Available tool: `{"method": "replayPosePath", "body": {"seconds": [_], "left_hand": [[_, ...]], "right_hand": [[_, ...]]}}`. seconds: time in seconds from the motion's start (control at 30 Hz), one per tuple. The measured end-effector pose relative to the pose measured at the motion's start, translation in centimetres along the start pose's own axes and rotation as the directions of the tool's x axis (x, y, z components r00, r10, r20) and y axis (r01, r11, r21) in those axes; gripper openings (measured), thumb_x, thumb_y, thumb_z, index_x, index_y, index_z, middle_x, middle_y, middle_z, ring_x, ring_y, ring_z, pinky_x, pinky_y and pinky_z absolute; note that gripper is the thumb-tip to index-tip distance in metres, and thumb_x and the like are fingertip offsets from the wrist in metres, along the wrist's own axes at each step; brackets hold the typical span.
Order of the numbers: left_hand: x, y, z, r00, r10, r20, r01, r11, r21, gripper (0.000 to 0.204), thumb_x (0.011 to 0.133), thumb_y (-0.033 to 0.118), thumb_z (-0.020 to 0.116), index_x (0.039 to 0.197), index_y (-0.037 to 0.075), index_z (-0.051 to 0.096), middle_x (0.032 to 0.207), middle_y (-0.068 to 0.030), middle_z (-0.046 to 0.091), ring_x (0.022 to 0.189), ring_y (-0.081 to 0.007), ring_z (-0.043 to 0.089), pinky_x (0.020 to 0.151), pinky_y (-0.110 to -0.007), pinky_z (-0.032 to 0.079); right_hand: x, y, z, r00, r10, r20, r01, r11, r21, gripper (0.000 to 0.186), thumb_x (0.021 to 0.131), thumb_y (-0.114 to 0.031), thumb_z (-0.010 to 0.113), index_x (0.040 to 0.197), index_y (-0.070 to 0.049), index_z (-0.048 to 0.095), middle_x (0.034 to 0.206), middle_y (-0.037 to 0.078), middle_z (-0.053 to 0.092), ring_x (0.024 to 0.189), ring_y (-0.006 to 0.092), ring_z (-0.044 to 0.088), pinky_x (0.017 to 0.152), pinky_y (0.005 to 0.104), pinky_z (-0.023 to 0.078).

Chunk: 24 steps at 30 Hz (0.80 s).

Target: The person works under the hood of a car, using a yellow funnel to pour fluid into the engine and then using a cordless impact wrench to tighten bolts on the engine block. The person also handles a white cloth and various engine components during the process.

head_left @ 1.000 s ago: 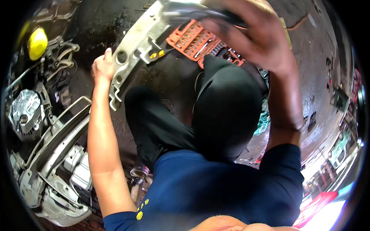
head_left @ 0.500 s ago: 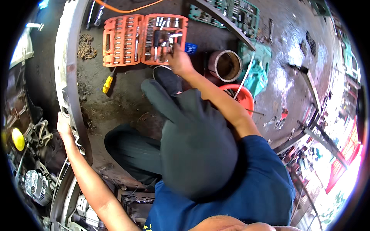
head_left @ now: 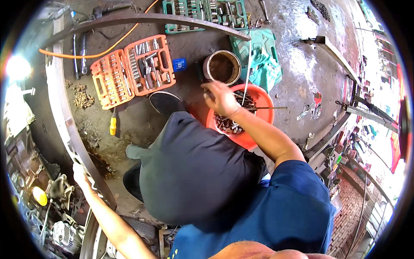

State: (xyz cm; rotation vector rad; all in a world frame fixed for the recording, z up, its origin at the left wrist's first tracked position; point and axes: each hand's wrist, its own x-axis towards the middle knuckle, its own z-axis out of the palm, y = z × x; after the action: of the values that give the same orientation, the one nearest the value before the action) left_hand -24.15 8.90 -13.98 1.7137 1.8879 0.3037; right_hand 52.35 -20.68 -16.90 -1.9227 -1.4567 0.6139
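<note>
My left hand grips the edge of a long pale metal rail at the left. My right hand hangs over the rim of a red basin with its fingers apart, and nothing shows in it. Inside the basin lie many bolts and small metal parts, partly hidden by my hand and forearm. Just beyond my fingertips stands a rusty metal cylinder. An orange socket set case lies open on the floor to the left, with a ratchet and other tools resting across its right half.
Beside the orange case are a blue box, a yellow-handled screwdriver and a chain. A green tool case lies farther off, under a curved metal bar. Teal cloth lies behind the basin. Engine parts crowd the lower left.
My right hand has left the tools in the orange case and moved right to the basin. The view has shifted rightward. My left hand stays on the rail.
</note>
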Motion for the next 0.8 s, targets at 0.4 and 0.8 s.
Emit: {"method": "replayPosePath", "body": {"seconds": [0.4,0.8], "left_hand": [[-3.6,5.0,-10.7,0.895,0.427,0.128,-0.214,0.161,0.963,0.027,0.111,0.03,0.052,0.115,0.008,0.068,0.091,-0.0066,0.066,0.086,-0.018,0.07,0.07,-0.033,0.058],[-8.9,19.3,1.5,0.848,-0.491,-0.199,0.529,0.793,0.302,0.048,0.105,0.049,0.047,0.116,0.004,0.062,0.112,-0.0263,0.074,0.106,-0.0469,0.071,0.091,-0.055,0.054]], "right_hand": [[17.1,39.6,-11.1,0.747,0.502,-0.437,-0.665,0.541,-0.515,0.038,0.098,-0.041,0.066,0.116,-0.008,0.073,0.118,0.023,0.075,0.108,0.041,0.073,0.087,0.0528,0.059],[27.3,43.3,-9.5,0.901,0.41,-0.142,-0.406,0.68,-0.611,0.039,0.098,-0.038,0.067,0.116,-0.004,0.071,0.105,0.017,0.074,0.089,0.0324,0.072,0.079,0.0458,0.056]]}}
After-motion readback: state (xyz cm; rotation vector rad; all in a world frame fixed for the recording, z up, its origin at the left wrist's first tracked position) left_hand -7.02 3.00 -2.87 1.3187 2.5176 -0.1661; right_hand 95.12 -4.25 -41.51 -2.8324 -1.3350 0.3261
